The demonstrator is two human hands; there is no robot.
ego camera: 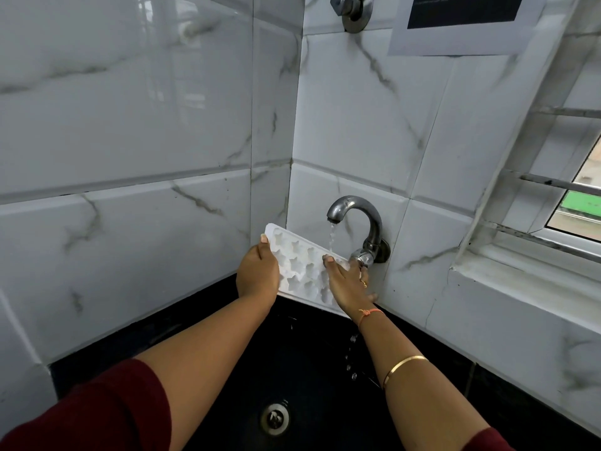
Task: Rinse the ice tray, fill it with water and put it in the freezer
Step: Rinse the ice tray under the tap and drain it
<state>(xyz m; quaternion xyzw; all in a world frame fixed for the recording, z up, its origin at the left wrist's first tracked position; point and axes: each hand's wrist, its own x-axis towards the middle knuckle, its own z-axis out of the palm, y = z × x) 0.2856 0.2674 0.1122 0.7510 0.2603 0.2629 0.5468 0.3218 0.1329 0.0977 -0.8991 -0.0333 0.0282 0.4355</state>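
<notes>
Step in hand: rinse.

The ice tray point(300, 265) is held in the air over the far edge of the black sink point(227, 369), under the tap point(354, 206). Its star cavities face up. It is tilted, with the near right corner lowest.

The left hand point(258, 271) grasps the tray's left end, thumb over the rim. The right hand point(346, 283) grasps the right end, thumb on top. Its fingers lie just beside the tap handle point(361, 258); I cannot tell whether they touch it.

The water stream point(331, 237) lands near the tray's far right edge only. Drops fall off the low corner into the sink.

Judgement: most cavities look unrinsed.
- Slide the tray sideways under the stream so that every cavity is flushed.
- Hold the tilt so the water runs off.
- Level the tray only when filling it, with a gentler flow to limit splashing.
- Wet plastic may slip, so grip both ends firmly.
</notes>
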